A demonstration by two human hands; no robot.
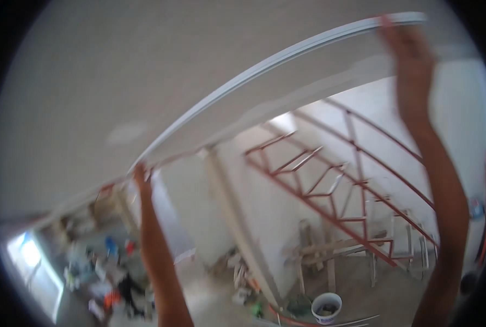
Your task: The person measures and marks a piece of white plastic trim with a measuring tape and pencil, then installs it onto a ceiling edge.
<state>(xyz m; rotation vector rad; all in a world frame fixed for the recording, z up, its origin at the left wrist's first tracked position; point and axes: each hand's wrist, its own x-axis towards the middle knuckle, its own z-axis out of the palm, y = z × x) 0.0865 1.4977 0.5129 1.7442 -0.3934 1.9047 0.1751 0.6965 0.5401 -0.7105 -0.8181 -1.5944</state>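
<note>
Held a long white strip [308, 46] overhead, slanted along the underside of the ceiling [117, 71], near and roughly along the ceiling edge above the red-brown stair frame [319, 209]. Could not tell, from this angle, full contact from a slight gap between strip and ceiling. Placed the left hand [142, 179] at the lower end of the strip, fingers at the tip; could not tell the degree of closure. Set the right hand [410, 42] just short of the opposite end, with a finger across the strip and a short length projecting beyond; too blurred to tell a firm grasp from a flat push. Showed no hand beneath the middle span. Seemed best served, being slender, by even upward support at both ends, steady wrists, no twist, and sighting along the ceiling edge for straightness. Appeared bowed, perhaps only through wide-angle distortion. Risked, in all likelihood, sag at midspan or slip at either end. Included, far below on the floor [202, 294], a white bucket [326, 320] with contents.
</note>
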